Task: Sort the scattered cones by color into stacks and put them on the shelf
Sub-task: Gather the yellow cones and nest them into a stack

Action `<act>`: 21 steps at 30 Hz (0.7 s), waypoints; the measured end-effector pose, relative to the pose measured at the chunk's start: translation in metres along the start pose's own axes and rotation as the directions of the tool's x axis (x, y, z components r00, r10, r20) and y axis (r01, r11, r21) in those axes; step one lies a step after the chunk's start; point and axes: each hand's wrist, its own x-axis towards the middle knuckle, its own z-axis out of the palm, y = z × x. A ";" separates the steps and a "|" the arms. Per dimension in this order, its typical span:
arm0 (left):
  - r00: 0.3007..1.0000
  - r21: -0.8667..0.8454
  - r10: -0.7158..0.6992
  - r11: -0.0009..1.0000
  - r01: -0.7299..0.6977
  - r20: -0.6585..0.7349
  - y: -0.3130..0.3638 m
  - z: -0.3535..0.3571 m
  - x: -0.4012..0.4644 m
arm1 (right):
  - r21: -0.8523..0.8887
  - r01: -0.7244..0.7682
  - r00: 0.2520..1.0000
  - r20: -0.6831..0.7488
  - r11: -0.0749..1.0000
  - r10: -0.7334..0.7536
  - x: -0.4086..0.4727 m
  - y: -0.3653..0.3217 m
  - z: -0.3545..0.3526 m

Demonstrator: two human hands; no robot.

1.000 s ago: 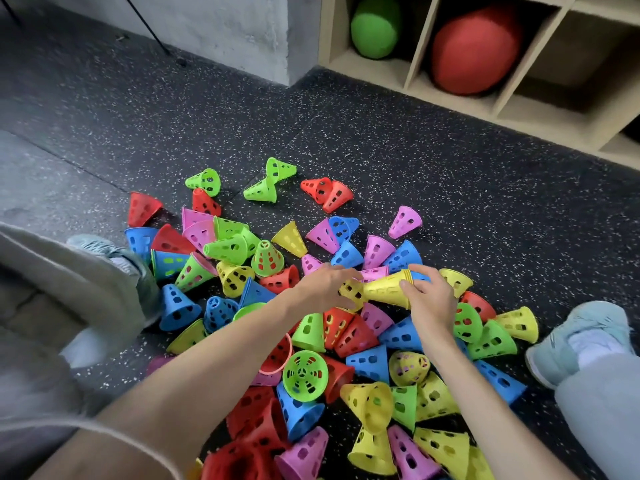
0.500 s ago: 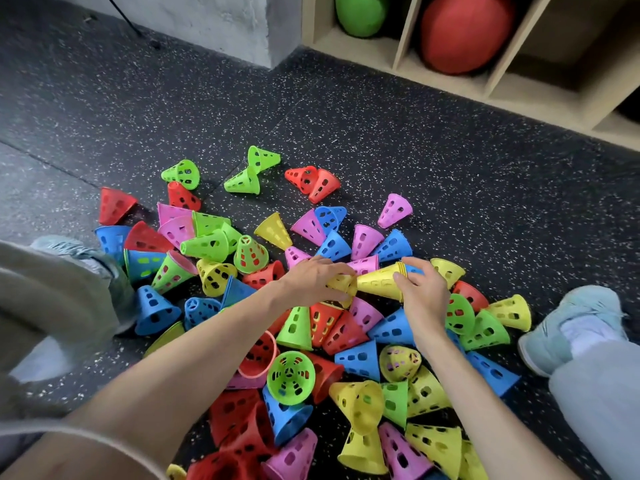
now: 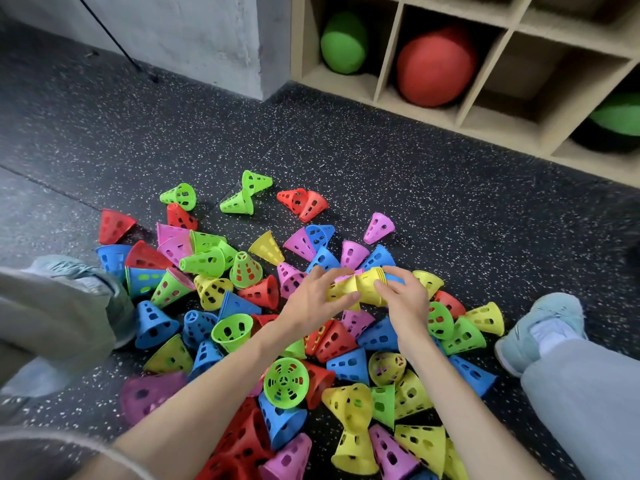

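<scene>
Cones lie all over the dark speckled floor (image 3: 381,161) in red, blue, green, pink and yellow. Both hands meet over the middle of the pile. The right hand (image 3: 405,299) wraps its fingers around a small yellow stack (image 3: 369,284), lying sideways in the air just above the heap. The left hand (image 3: 315,299) holds a single yellow cone (image 3: 337,292) and presses it against the narrow end of that stack.

These cones look like thin, stiff plastic with holes cut in the sides, so I think they are very light and a little bendy. Smooth sides may slip, so holding near the wide rim or through a hole seems best. They fit one inside another easily.

Behind the pile stands a wooden shelf (image 3: 460,123) with square boxes. Inside sit 2 green balls (image 3: 343,43) and 1 red ball (image 3: 436,65). No cones are on the shelf yet, so most of the job is left.
</scene>
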 end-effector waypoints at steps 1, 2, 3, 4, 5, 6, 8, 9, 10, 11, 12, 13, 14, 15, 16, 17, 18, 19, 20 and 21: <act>1.000 -0.009 0.005 1.000 -0.005 -0.018 0.003 0.001 -0.004 | 0.010 -0.003 1.000 0.013 1.000 0.002 -0.003 -0.002 -0.001; 0.999 -0.018 0.008 1.000 -0.008 -0.036 0.004 0.002 -0.007 | 0.014 -0.006 1.000 0.026 1.000 0.006 -0.005 -0.003 -0.001; 0.999 -0.025 0.009 1.000 -0.010 -0.050 0.007 0.002 -0.009 | 0.017 -0.007 0.999 0.043 1.000 0.006 -0.007 -0.004 -0.001; 0.998 -0.027 0.009 1.000 -0.011 -0.060 0.009 0.002 -0.012 | 0.023 -0.007 0.998 0.061 1.000 0.006 -0.010 -0.005 -0.001; 0.998 -0.027 0.008 1.000 -0.010 -0.067 0.010 0.002 -0.014 | 0.034 -0.007 0.997 0.082 0.999 0.004 -0.012 -0.006 -0.001; 0.997 -0.030 0.007 0.999 -0.009 -0.075 0.012 0.003 -0.015 | 0.046 -0.008 0.995 0.102 0.999 0.003 -0.014 -0.007 -0.001; 0.995 -0.051 0.007 0.999 -0.012 -0.096 0.013 0.003 -0.018 | 0.060 -0.017 0.990 0.141 0.998 0.009 -0.018 -0.009 0.001; 0.994 -0.063 0.008 0.998 -0.015 -0.107 0.014 0.003 -0.019 | 0.055 -0.020 0.988 0.155 0.998 0.011 -0.020 -0.009 0.002; 0.993 -0.069 0.011 0.997 -0.019 -0.115 0.014 0.003 -0.020 | 0.047 -0.017 0.986 0.166 0.999 0.009 -0.021 -0.010 0.003; 0.992 -0.073 0.017 0.997 -0.026 -0.122 0.014 0.004 -0.021 | 0.039 -0.012 0.985 0.174 0.999 0.005 -0.022 -0.010 0.003; 0.992 -0.076 0.024 0.996 -0.034 -0.126 0.015 0.004 -0.022 | 0.036 -0.010 0.983 0.182 0.999 0.004 -0.023 -0.010 0.004; 0.991 -0.080 0.033 0.996 -0.043 -0.128 0.016 0.004 -0.023 | 0.039 -0.012 0.982 0.191 0.999 0.004 -0.024 -0.010 0.003; 0.991 -0.082 0.039 0.995 -0.050 -0.128 0.016 0.005 -0.023 | 0.042 -0.018 0.979 0.201 0.999 0.009 -0.025 -0.011 0.002; 0.991 -0.082 0.044 0.995 -0.055 -0.123 0.016 0.005 -0.024 | 0.041 -0.023 0.977 0.215 0.999 0.014 -0.025 -0.011 0.001; 0.992 -0.081 0.048 0.995 -0.057 -0.115 0.015 0.006 -0.024 | 0.035 -0.029 0.973 0.229 0.999 0.020 -0.025 -0.011 0.000; 0.993 -0.077 0.049 0.995 -0.058 -0.106 0.015 0.007 -0.025 | 0.030 -0.032 0.970 0.244 0.999 0.024 -0.025 -0.012 -0.002; 0.994 -0.073 0.050 0.996 -0.058 -0.099 0.015 0.008 -0.025 | 0.027 -0.036 0.967 0.255 0.999 0.028 -0.025 -0.012 -0.002; 0.994 -0.070 0.054 0.996 -0.061 -0.096 0.015 0.009 -0.026 | 0.023 -0.039 0.965 0.261 0.999 0.031 -0.024 -0.012 -0.003; 0.993 -0.068 0.060 0.995 -0.067 -0.097 0.015 0.010 -0.026 | 0.018 -0.040 0.964 0.262 0.999 0.034 -0.024 -0.011 -0.004; 0.993 -0.069 0.063 0.995 -0.069 -0.096 0.015 0.011 -0.026 | 0.014 -0.042 0.964 0.263 0.999 0.037 -0.024 -0.010 -0.004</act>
